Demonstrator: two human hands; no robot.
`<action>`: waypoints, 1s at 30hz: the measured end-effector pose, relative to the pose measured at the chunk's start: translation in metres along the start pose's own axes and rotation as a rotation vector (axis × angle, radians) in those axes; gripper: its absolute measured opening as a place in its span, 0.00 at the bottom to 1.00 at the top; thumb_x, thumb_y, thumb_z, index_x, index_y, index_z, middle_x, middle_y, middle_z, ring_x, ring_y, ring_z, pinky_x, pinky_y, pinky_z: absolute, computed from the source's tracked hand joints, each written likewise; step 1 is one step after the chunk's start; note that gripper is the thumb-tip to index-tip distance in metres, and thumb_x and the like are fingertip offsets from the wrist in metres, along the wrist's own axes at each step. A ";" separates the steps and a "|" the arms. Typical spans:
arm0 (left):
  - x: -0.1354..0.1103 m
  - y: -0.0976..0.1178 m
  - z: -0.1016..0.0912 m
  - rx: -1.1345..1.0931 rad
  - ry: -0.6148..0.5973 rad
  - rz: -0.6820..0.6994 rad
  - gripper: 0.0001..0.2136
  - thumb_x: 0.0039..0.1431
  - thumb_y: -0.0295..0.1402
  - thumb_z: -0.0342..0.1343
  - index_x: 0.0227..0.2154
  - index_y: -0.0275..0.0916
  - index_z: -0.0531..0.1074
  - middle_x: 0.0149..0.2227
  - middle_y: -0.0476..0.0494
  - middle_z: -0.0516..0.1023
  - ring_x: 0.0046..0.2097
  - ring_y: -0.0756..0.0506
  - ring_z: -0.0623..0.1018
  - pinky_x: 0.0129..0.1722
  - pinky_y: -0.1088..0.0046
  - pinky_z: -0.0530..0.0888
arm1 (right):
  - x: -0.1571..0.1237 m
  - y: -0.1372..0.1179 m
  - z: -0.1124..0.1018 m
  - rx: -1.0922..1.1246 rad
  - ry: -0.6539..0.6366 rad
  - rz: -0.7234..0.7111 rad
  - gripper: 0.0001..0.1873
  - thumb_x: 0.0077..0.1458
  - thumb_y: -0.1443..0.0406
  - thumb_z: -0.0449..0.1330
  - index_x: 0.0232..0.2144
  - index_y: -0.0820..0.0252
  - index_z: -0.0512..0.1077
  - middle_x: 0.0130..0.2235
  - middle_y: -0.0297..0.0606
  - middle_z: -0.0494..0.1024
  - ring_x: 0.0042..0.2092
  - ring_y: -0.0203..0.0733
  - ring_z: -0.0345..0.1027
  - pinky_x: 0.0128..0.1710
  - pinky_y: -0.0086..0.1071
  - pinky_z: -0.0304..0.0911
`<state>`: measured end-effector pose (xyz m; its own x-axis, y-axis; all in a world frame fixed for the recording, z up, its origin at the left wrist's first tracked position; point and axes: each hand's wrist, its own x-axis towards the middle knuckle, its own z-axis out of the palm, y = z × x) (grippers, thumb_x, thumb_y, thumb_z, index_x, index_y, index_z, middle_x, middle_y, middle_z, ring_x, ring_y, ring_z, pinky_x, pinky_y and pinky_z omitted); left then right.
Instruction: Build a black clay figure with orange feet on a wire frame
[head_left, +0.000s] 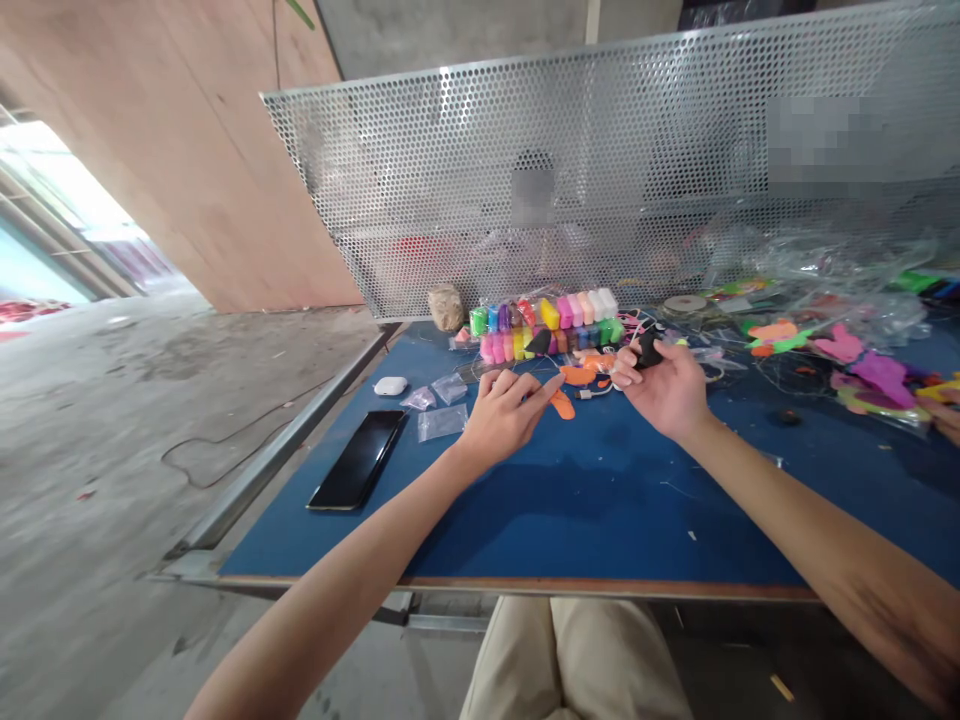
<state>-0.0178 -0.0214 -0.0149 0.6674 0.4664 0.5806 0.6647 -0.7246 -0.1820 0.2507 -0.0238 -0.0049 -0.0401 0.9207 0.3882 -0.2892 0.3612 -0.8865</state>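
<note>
My left hand (504, 413) rests on the blue table (570, 500), fingers loosely curled and pinched over an orange clay piece (561, 404). My right hand (664, 385) is held just above the table to its right, closed round a small black object (648, 349). Another orange clay piece (578, 375) lies between the hands. Just behind them sits a pack of multicoloured clay blocks (547, 322).
A black phone (358, 459), a white earbud case (390, 385) and small clear bags (442, 421) lie at the left. Coloured clay shapes and plastic wrap (862, 355) crowd the right. A perforated metal screen (600, 170) stands at the back. Another person's fingers (946, 415) show at the right edge.
</note>
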 end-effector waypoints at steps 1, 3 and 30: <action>0.000 0.002 -0.001 0.016 -0.009 -0.001 0.23 0.73 0.33 0.42 0.68 0.47 0.58 0.44 0.41 0.76 0.44 0.42 0.71 0.46 0.60 0.62 | 0.001 0.002 -0.003 -0.017 0.008 0.015 0.13 0.59 0.52 0.48 0.29 0.52 0.61 0.30 0.35 0.66 0.24 0.38 0.49 0.29 0.38 0.64; -0.001 0.006 -0.001 0.038 -0.028 0.006 0.25 0.73 0.32 0.41 0.70 0.45 0.54 0.45 0.39 0.75 0.45 0.41 0.70 0.48 0.59 0.61 | 0.002 0.006 -0.007 -0.010 0.042 0.043 0.12 0.58 0.54 0.49 0.32 0.53 0.64 0.31 0.36 0.71 0.22 0.37 0.50 0.29 0.38 0.66; -0.004 0.002 0.014 -0.378 -0.327 0.329 0.27 0.66 0.54 0.50 0.60 0.43 0.71 0.60 0.40 0.75 0.59 0.36 0.69 0.59 0.56 0.60 | -0.003 0.005 -0.013 -0.708 -0.192 -0.066 0.20 0.68 0.50 0.48 0.37 0.55 0.73 0.16 0.27 0.70 0.14 0.34 0.60 0.18 0.30 0.58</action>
<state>-0.0141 -0.0176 -0.0286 0.9265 0.2755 0.2562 0.2800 -0.9598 0.0195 0.2613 -0.0226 -0.0140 -0.2300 0.8749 0.4261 0.3873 0.4840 -0.7847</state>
